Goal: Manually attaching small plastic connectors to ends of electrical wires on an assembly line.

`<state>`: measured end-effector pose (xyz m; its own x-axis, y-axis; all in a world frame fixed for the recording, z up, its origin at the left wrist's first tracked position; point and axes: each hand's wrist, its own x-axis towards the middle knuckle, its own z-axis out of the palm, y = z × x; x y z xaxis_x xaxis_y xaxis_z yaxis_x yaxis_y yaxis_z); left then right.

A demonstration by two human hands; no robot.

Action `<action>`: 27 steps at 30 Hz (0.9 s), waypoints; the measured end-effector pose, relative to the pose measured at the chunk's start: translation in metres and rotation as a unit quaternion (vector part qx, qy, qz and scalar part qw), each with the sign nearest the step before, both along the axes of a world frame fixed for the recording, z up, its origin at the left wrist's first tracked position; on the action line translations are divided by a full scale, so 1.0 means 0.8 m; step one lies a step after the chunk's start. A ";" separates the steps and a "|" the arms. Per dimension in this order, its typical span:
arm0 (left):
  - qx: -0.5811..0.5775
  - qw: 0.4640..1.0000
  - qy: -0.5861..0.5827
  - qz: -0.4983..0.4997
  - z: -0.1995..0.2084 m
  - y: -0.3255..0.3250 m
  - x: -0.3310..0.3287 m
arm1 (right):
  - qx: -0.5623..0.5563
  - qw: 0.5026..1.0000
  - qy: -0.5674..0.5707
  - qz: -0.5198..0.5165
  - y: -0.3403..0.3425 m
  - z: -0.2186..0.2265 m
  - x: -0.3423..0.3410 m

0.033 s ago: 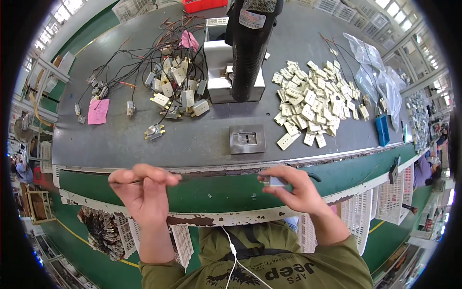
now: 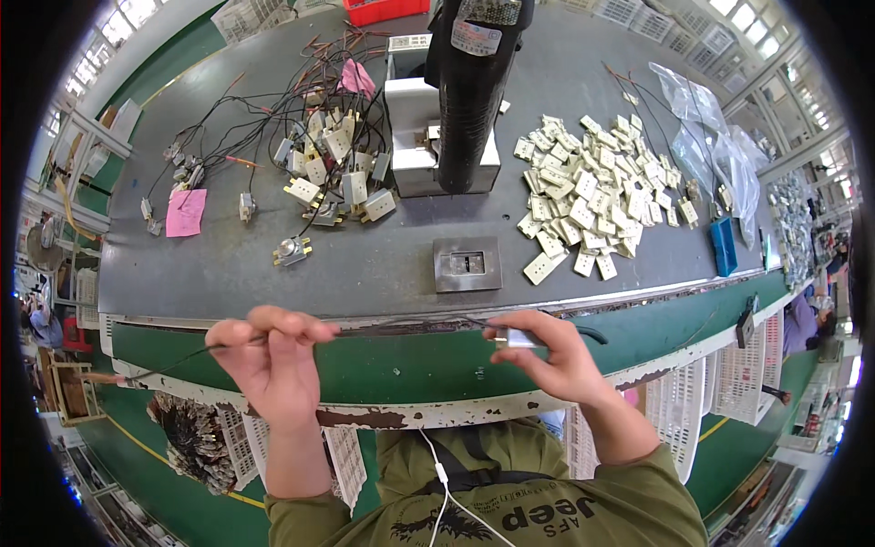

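Observation:
My left hand [image 2: 281,369] pinches a thin black cable [image 2: 401,321], its fingers closed over the front edge of the table. The cable runs from there across to my right hand [image 2: 556,360], and its other end trails out left to a reddish-brown tip. Between the thumb and fingers of my right hand is a small grey plug body [image 2: 518,338] with a metal part at its left end. Beyond the hands, a square metal fixture block [image 2: 468,264] with a recessed slot lies on the table. Its slot holds a small part too small to name.
Cream-coloured slotted plates [image 2: 592,191] lie heaped at right, near a blue tray [image 2: 723,246] and clear plastic bag. At left are wired plug bodies [image 2: 333,159] with brass pins and pink paper [image 2: 186,212]. A black column [image 2: 474,100] on a white-topped base stands at the back centre.
The black cable shows more sharply between my hands, and its loose end now reaches out to the left. Both hands stay nearly in place, still closed.

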<state>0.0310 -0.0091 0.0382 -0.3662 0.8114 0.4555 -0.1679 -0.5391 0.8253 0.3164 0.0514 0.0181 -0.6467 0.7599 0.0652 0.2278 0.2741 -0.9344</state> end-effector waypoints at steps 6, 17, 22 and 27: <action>-0.006 0.994 -0.103 -0.042 -0.020 0.007 -0.023 | -0.210 0.966 0.144 -0.051 -0.006 -0.028 -0.009; -0.146 0.951 0.031 -0.271 -0.037 0.010 0.020 | -0.278 0.952 0.109 0.072 -0.006 -0.021 -0.031; -0.055 0.985 -0.007 -0.166 -0.041 0.010 0.012 | -0.349 0.914 0.206 0.029 -0.012 -0.038 -0.040; -0.053 0.995 0.008 -0.080 -0.030 0.005 -0.003 | -0.321 0.932 0.167 0.006 -0.007 -0.048 -0.027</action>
